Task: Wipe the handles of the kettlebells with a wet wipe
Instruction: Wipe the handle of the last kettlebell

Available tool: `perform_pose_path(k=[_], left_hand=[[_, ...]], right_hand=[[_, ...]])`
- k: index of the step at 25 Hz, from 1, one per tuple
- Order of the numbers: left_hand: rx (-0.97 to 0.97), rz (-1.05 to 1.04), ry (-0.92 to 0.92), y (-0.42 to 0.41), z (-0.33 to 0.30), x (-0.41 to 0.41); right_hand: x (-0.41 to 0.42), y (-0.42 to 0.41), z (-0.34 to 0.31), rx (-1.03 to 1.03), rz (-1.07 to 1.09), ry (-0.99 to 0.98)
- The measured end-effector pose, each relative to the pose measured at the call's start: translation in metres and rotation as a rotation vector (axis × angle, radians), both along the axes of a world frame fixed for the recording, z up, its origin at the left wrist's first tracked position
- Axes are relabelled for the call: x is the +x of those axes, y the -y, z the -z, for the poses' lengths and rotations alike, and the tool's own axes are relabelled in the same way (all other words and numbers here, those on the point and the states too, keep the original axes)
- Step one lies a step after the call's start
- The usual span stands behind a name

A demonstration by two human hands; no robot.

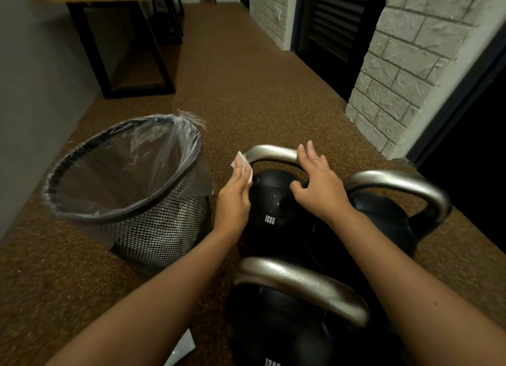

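Note:
Three black kettlebells with silver handles stand on the brown floor. The far one, marked 12KG [273, 215], has its handle [271, 153] between my hands. My left hand [235, 195] presses a white wet wipe [243, 164] with straight fingers against the handle's left leg. My right hand [317, 182] rests on the handle's right end, fingers straight on top and thumb hooked under the bar. A second kettlebell [397, 184] stands to the right. The third kettlebell [301, 286] is nearest me, under my forearms.
A black mesh waste bin [123, 190] lined with a clear bag stands just left of the kettlebells. A white packet [182, 349] lies at the bottom edge. A wooden table with a black frame [123, 37] is at the far left. A brick pillar [405, 72] rises on the right.

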State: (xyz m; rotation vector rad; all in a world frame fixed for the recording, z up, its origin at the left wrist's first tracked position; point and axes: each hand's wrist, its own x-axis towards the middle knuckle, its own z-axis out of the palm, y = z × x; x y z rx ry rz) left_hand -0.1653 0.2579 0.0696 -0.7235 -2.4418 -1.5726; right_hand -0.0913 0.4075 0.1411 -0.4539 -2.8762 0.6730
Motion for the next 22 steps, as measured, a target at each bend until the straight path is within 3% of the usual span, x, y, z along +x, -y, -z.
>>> perform_pose_path(k=[4,8,10,15,22], left_hand=[[0.009,-0.028,-0.025,-0.011,-0.010,0.006],[-0.285,0.086,-0.249,-0.001,-0.002,-0.003],[-0.378,0.055,-0.264,0.006,0.010,-0.009],[-0.246,-0.045,-0.085,0.005,0.017,-0.006],[-0.143,-0.025,-0.127,-0.001,0.011,-0.004]], right_hand=[[-0.001,-0.001,0.002,-0.003,0.009,0.000],[0.000,0.000,0.002,0.002,0.008,-0.003],[0.000,0.000,0.001,0.000,0.006,0.001],[0.000,-0.001,0.002,-0.006,0.005,0.003],[0.000,0.000,0.004,-0.009,0.009,-0.011]])
